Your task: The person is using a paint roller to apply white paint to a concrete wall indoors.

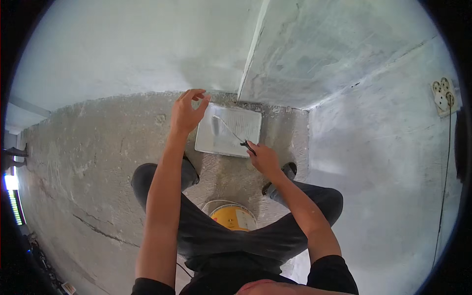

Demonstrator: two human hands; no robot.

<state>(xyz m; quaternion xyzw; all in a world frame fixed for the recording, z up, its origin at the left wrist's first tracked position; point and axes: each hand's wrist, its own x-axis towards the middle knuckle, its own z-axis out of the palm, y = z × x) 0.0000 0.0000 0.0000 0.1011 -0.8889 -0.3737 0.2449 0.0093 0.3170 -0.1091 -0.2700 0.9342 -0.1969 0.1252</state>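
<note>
My right hand (263,160) is wrapped round the dark handle of a paint roller (229,130). Its thin wire frame reaches up and left over a white paint tray (202,142), and the roller's head rests in the left part of that tray. White paint coats the tray, which lies on the floor in front of my feet. Beside the tray's upper left corner my left hand (188,114) is raised, fingers loosely bent and thumb apart, with nothing seen in it.
Between my legs stands a yellow bucket (231,217) with a wire handle, partly hidden. Pale walls (314,54) meet the rough concrete floor (108,152) just beyond the tray. A power strip (444,97) with a hanging cord is on the right. Dark items (44,265) lie at lower left.
</note>
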